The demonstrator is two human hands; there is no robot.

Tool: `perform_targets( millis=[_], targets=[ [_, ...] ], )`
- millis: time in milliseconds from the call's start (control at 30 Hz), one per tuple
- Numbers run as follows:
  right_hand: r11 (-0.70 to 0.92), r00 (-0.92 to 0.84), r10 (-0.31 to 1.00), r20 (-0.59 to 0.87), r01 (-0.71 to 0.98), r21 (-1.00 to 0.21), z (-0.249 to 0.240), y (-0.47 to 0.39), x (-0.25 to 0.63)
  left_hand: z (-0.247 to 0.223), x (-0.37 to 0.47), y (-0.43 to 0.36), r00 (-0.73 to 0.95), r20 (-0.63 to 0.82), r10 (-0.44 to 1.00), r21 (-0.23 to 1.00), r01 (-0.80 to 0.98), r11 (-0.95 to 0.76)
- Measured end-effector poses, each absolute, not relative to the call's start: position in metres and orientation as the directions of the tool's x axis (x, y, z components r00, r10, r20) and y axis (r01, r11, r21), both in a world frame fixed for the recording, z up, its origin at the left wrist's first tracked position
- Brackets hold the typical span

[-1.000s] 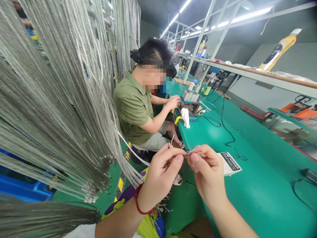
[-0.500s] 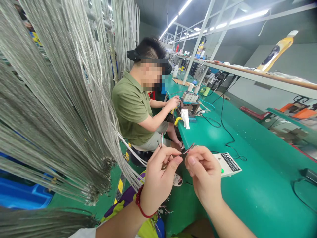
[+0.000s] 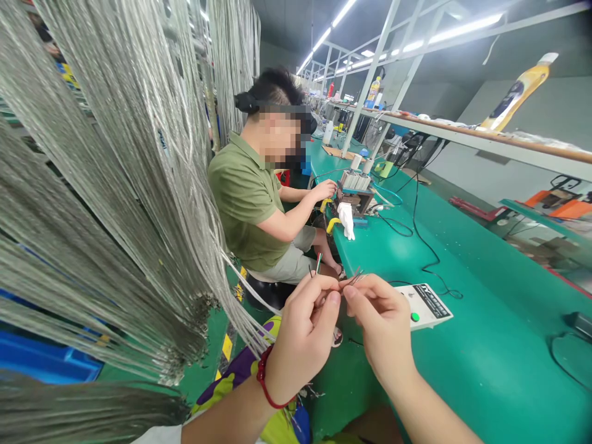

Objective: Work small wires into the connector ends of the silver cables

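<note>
the left hand (image 3: 303,336) and the right hand (image 3: 382,327) are now meeting thumb tip to thumb tip over the near edge of the green table (image 3: 462,364); half a second ago a small gap was showing between them. the thin wires (image 3: 355,277) are now sitting lower and closer in, and the short red and green wire ends (image 3: 318,263) above the left fingers are leaning a little to the right. both hands are pinching nearly closed, the right on the thin wires, the left on the wire ends. a red cord (image 3: 266,382) is circling the left wrist. just beyond the right hand a white box (image 3: 423,305) with a green button is lying on the table; its black label is too small to read. to the left, grey cable bundles (image 3: 115,203) are hanging. farther along, a seated person (image 3: 259,203) in a green shirt is reaching toward a small machine (image 3: 356,188).
</note>
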State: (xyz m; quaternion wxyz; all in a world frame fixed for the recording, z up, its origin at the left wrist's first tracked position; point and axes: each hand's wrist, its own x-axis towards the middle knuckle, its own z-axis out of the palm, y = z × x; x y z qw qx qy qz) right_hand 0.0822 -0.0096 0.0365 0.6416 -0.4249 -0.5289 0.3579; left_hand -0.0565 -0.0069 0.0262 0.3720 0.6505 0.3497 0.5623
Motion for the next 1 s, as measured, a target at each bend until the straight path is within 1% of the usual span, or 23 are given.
perform_targets(
  millis=[67,167,333,433,567,667,733,867,1000],
  targets=[
    [0.393,0.209,0.898,0.387,0.013,-0.919,0.038,-0.01,0.081,0.024,-0.054,-0.006,0.085,0.488,0.869,0.87,0.027,-0.492],
    [0.4,0.254,0.885,0.39,0.013,-0.917,0.039,-0.01,0.08,0.023,-0.051,-0.003,0.054,0.475,0.878,0.88,-0.011,-0.475],
    [0.404,0.285,0.875,0.392,0.015,-0.914,0.041,-0.009,0.08,0.023,-0.05,0.001,0.031,0.404,0.914,0.911,-0.106,-0.399],
    [0.421,0.287,0.869,0.403,0.0,-0.907,0.04,-0.008,0.079,0.022,-0.05,0.002,0.046,0.348,0.937,0.922,-0.2,-0.332],
    [0.495,0.241,0.839,0.488,0.032,-0.868,0.037,-0.01,0.079,0.02,-0.051,0.004,0.081,0.27,0.959,0.91,-0.346,-0.227],
    [0.549,0.196,0.808,0.556,0.093,-0.83,0.036,-0.01,0.079,0.019,-0.051,0.005,0.109,0.246,0.963,0.895,-0.406,-0.183],
    [0.565,0.183,0.795,0.578,0.125,-0.816,0.038,-0.01,0.08,0.02,-0.051,0.005,0.111,0.268,0.957,0.898,-0.389,-0.206],
    [0.573,0.147,0.787,0.599,0.188,-0.798,0.044,-0.011,0.083,0.021,-0.052,0.005,0.14,0.366,0.92,0.91,-0.262,-0.322],
    [0.573,0.117,0.786,0.607,0.228,-0.787,0.049,-0.013,0.087,0.02,-0.055,0.005,0.172,0.39,0.905,0.912,-0.208,-0.353]
  ],
)
